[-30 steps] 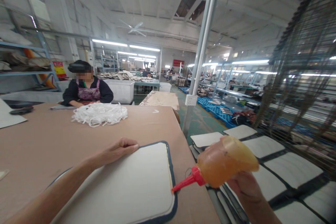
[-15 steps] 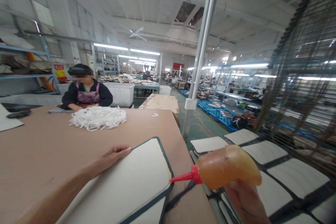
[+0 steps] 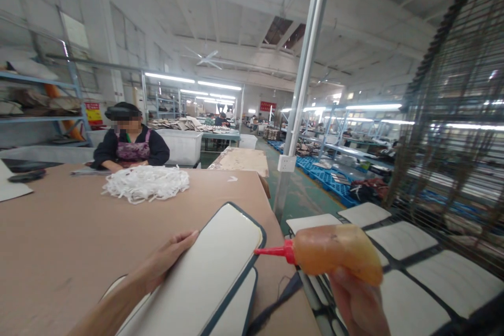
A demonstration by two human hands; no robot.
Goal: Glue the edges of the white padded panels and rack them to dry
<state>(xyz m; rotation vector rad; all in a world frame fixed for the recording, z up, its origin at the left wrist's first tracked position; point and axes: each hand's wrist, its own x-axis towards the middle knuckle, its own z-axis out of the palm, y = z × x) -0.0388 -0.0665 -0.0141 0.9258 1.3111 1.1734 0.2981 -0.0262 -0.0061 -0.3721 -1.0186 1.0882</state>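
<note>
My left hand (image 3: 169, 256) grips the left edge of a pale panel with a dark border (image 3: 212, 257), fingers bent over its rim. In my right hand (image 3: 356, 294) is a squeeze bottle (image 3: 334, 252) of amber liquid, lying nearly level. Its red nozzle (image 3: 273, 251) points left, and the tip is at the panel's right edge near the rounded corner. A thin yellowish line of glue shows along the panel's top right edge. Under this panel lies another pale panel (image 3: 236, 299), partly hidden.
White strips (image 3: 147, 184) lie heaped on the brown table (image 3: 220, 189). Across it sits a co-worker (image 3: 132, 142), hands on the table. A metal post (image 3: 301, 84) stands beyond the right edge. More pale panels (image 3: 401, 239) lie at right, near a wire rack (image 3: 452, 94).
The panel has turned and tilted in my left hand. The nozzle tip has moved from the corner to a spot slightly farther along the right edge.
</note>
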